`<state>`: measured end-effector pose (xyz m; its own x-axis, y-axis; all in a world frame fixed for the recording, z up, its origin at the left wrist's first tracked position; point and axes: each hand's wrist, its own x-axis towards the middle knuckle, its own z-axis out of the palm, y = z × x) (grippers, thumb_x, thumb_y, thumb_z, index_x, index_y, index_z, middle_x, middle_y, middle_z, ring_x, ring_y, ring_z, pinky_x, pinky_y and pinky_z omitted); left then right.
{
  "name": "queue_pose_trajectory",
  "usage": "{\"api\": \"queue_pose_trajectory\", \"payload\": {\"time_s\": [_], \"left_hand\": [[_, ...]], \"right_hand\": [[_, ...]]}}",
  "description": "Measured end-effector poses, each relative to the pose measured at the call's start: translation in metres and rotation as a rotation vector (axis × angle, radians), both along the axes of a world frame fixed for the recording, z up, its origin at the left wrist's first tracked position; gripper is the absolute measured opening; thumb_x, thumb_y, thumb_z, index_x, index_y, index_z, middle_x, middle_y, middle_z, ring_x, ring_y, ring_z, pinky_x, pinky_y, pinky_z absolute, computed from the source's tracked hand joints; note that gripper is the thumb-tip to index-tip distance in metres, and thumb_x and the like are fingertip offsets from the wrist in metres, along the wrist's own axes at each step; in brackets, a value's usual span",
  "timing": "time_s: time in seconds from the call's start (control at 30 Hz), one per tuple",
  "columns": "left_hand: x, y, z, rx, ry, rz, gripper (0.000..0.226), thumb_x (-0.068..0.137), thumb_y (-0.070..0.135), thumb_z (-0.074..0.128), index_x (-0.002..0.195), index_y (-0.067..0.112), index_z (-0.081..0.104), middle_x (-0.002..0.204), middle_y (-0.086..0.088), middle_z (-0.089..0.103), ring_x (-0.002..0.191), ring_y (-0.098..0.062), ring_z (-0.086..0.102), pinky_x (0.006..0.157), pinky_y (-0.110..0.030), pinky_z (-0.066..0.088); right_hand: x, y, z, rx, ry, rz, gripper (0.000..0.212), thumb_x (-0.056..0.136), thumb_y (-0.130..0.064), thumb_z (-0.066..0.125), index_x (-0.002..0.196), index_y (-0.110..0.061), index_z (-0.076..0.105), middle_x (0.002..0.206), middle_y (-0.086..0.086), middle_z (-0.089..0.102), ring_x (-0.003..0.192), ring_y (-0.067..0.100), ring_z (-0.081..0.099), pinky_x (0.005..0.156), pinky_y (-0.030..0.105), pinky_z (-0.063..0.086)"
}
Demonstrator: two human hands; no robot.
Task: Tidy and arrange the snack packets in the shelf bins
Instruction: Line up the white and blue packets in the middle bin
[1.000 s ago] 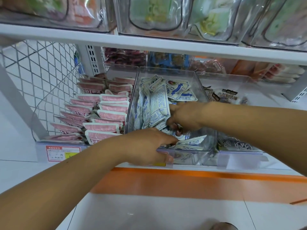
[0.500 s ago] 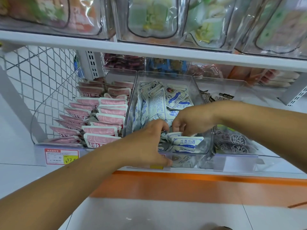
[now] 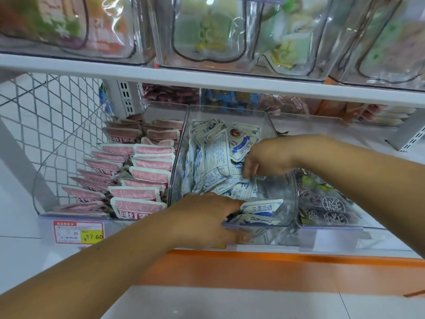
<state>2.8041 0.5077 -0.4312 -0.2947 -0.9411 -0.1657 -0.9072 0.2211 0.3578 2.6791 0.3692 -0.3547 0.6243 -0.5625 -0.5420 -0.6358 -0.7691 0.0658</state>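
Middle bin point(image 3: 227, 110), blue-white packets point(image 3: 216, 157) — left hand point(image 3: 207, 217) clamps its front wall, right hand point(image 3: 268, 157) pinches one; we'd stand strays upright, labels forward.

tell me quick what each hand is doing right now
Left hand: grips the front wall of the middle bin, thumb outside.
Right hand: pinches blue-white packets in that bin.

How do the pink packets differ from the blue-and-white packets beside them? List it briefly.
The pink packets lie in neat overlapping rows; blue-and-white packets are jumbled, some upright, some flat. The pink packets are untouched; the left hand and right hand are both among the blue-and-white packets. Both sorts sit side by side in clear bins.
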Motion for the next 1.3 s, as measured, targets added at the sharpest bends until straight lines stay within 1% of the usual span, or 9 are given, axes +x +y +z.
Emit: {"api": "queue_pose_trajectory", "payload": {"time_s": [0.23,0.43,0.53,0.7,0.83,0.97,1.1,1.17,1.3], "left_hand": [[0.001,0.000,-0.004,-0.020,-0.010,-0.001,0.052,0.083,0.074,0.043,0.126,0.046,0.040,0.116,0.018,0.054,0.109,-0.011,0.048,0.095,-0.039,0.040],[0.001,0.001,-0.004,-0.017,-0.006,0.016,0.054,0.083,0.074,0.044,0.127,0.042,0.043,0.118,0.016,0.055,0.110,-0.012,0.048,0.095,-0.041,0.042],[0.000,0.001,-0.004,-0.018,-0.010,0.023,0.056,0.082,0.075,0.044,0.127,0.042,0.043,0.120,0.016,0.055,0.112,-0.012,0.048,0.095,-0.041,0.043],[0.001,0.002,-0.005,0.017,-0.028,0.028,0.060,0.081,0.078,0.042,0.130,0.042,0.041,0.122,0.014,0.054,0.112,-0.012,0.047,0.095,-0.041,0.042],[0.000,0.004,-0.001,0.042,-0.020,0.039,0.063,0.082,0.076,0.043,0.135,0.044,0.038,0.122,0.011,0.053,0.112,-0.012,0.046,0.095,-0.038,0.042],[0.000,0.004,0.000,0.053,-0.015,0.055,0.065,0.081,0.077,0.044,0.136,0.044,0.037,0.129,0.012,0.051,0.118,-0.012,0.044,0.098,-0.038,0.041],[-0.001,0.005,0.002,0.065,-0.042,0.050,0.070,0.081,0.075,0.047,0.143,0.044,0.031,0.160,0.016,0.008,0.142,-0.012,0.022,0.111,-0.037,0.029],[-0.002,0.006,0.004,0.073,-0.035,0.064,0.071,0.081,0.074,0.049,0.143,0.046,0.029,0.159,0.019,-0.009,0.144,-0.011,0.016,0.113,-0.038,0.028],[-0.003,0.007,0.005,0.081,-0.026,0.086,0.079,0.078,0.075,0.052,0.146,0.046,0.024,0.159,0.017,-0.011,0.145,-0.009,0.013,0.115,-0.040,0.026]], "right_hand": [[-0.007,-0.024,0.024,-0.161,-0.392,-0.085,0.007,0.091,-0.031,0.062,0.097,-0.031,0.065,0.102,-0.009,0.064,0.085,0.007,0.057,0.070,0.023,0.043],[0.006,-0.030,-0.009,-0.406,-0.221,-0.143,0.075,0.083,-0.067,0.054,0.142,-0.024,0.037,0.132,0.007,0.055,0.124,0.030,0.045,0.092,0.036,0.040],[0.008,-0.029,-0.013,-0.339,-0.456,-0.265,0.079,0.078,-0.051,0.072,0.142,-0.023,0.036,0.138,0.005,0.051,0.120,0.028,0.051,0.093,0.035,0.045],[-0.007,-0.020,-0.004,-0.128,-0.703,-0.393,0.052,0.084,-0.022,0.073,0.131,-0.017,0.052,0.112,0.008,0.063,0.072,0.016,0.058,0.052,0.022,0.040],[-0.034,-0.009,0.004,-0.046,-1.084,-0.490,0.015,0.082,-0.022,0.074,0.095,-0.018,0.068,0.093,0.002,0.071,0.079,0.018,0.064,0.065,0.024,0.046],[-0.054,0.008,0.007,0.173,-1.272,-0.594,0.010,0.090,-0.020,0.066,0.098,-0.015,0.066,0.081,0.000,0.069,0.059,0.002,0.062,0.049,0.015,0.050],[-0.071,0.006,0.007,0.084,-1.144,-0.483,0.018,0.086,-0.029,0.069,0.103,-0.022,0.071,0.096,-0.002,0.073,0.083,0.003,0.064,0.082,0.023,0.052],[-0.070,0.011,0.012,-0.008,-1.043,-0.323,0.012,0.086,-0.026,0.070,0.092,-0.016,0.073,0.083,-0.002,0.071,0.069,0.002,0.056,0.066,0.016,0.043],[-0.047,0.025,0.007,-0.049,-0.521,0.017,0.015,0.090,-0.027,0.065,0.085,-0.013,0.065,0.072,0.001,0.061,0.069,0.018,0.056,0.064,0.032,0.041]]}}
